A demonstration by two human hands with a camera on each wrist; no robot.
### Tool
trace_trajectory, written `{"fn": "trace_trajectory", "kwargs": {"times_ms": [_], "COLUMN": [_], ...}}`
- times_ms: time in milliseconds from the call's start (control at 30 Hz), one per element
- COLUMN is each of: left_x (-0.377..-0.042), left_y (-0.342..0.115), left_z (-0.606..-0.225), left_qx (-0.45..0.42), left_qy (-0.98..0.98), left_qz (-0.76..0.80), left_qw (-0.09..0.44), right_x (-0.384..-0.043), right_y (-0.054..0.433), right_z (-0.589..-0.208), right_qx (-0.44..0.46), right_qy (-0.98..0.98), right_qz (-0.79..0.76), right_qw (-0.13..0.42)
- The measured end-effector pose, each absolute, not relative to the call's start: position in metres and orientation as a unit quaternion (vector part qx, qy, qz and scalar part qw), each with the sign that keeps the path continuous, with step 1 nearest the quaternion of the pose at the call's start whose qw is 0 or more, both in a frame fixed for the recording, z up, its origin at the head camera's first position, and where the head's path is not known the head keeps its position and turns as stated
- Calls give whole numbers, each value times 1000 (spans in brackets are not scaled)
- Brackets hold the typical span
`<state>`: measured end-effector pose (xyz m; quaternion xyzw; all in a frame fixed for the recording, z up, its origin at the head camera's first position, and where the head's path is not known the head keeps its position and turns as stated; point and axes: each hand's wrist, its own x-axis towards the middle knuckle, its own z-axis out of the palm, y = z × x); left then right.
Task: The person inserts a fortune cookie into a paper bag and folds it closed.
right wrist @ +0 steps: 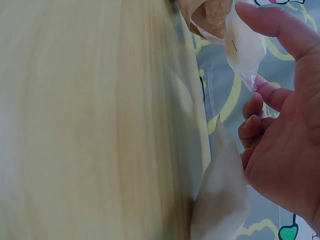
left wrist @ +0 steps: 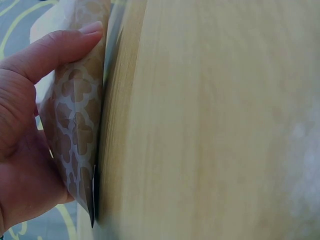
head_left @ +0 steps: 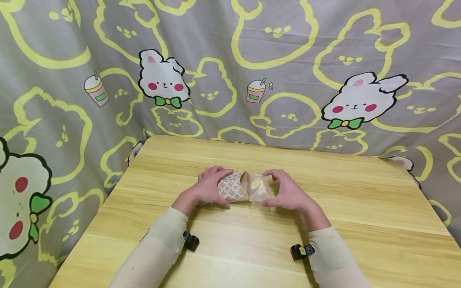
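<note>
My left hand (head_left: pixel 210 185) holds a brown paper bag (head_left: pixel 232 187) with a white lattice print, the thumb lying over its front edge. In the left wrist view the bag (left wrist: pixel 77 125) shows creased, close over the table surface. The bag's mouth faces right, where a small translucent packet (head_left: pixel 256 188) with something pale yellow inside sits against the opening. My right hand (head_left: pixel 291 194) pinches this packet between thumb and fingers at its right side. In the right wrist view the packet (right wrist: pixel 245 42) hangs beside the bag's open mouth (right wrist: pixel 212 20), its corner at the fingertips.
The wooden table (head_left: pixel 230 248) extends around both hands. A grey curtain (head_left: pixel 216 40) with yellow outlines and white rabbit faces hangs behind and at the sides. Black wrist devices (head_left: pixel 191 241) sit by the pale sleeves (head_left: pixel 158 240). A whitish shape (right wrist: pixel 220 195) stands below the right hand.
</note>
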<state>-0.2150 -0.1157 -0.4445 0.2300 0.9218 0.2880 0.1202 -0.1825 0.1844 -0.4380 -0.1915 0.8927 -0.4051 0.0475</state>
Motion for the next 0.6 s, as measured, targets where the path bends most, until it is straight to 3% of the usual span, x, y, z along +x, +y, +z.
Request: {"fn": "trace_trajectory", "kwargs": {"times_ms": [367, 600], "left_x": [-213, -213], "left_y": [-115, -115], "left_z": [-444, -443], "left_qx": [235, 233], "left_qy": [918, 918], "left_qz": [293, 295], "left_qw": [123, 126], "right_x": [-189, -190], "right_y": [171, 168], "right_z": [-441, -439], "right_qx": [-188, -184], "right_qy": [876, 892], "right_qz": [-438, -406], "right_qw": [80, 71]}}
